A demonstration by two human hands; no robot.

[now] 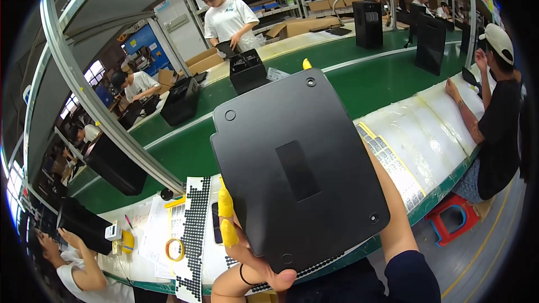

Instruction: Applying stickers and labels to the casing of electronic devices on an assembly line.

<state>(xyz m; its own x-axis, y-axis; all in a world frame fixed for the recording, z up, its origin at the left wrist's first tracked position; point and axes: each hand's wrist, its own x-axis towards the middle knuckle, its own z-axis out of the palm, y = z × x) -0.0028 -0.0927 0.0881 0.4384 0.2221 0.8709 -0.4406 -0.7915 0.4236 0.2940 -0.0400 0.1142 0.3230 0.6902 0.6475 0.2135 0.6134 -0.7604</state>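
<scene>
Stretching across the view, a smooth green conveyor belt (365,92) runs beyond a long bench (426,126) whose white covering looks glossy and wrinkled. On the belt's far side stands a boxy black case (368,25) with straight edges. Held up before the person, tilted over the bench's near edge, is a flat black panel (252,157), matte and plastic-looking, with rounded corners, a notch at its upper left, a rectangular recess in the middle and a small round feature near each corner. Left of it lies a pale sheet (196,219) closely studded with round black dots. The left hand (247,252) grips the panel's lower left, thumb at the bottom edge, yellow covers (225,202) on two fingers along the side. Of the right hand (306,64), only a yellow-covered fingertip shows above the top edge; whether its hidden fingers are spread or bent, I cannot tell. Smaller still is a yellow tape ring (174,241).
</scene>
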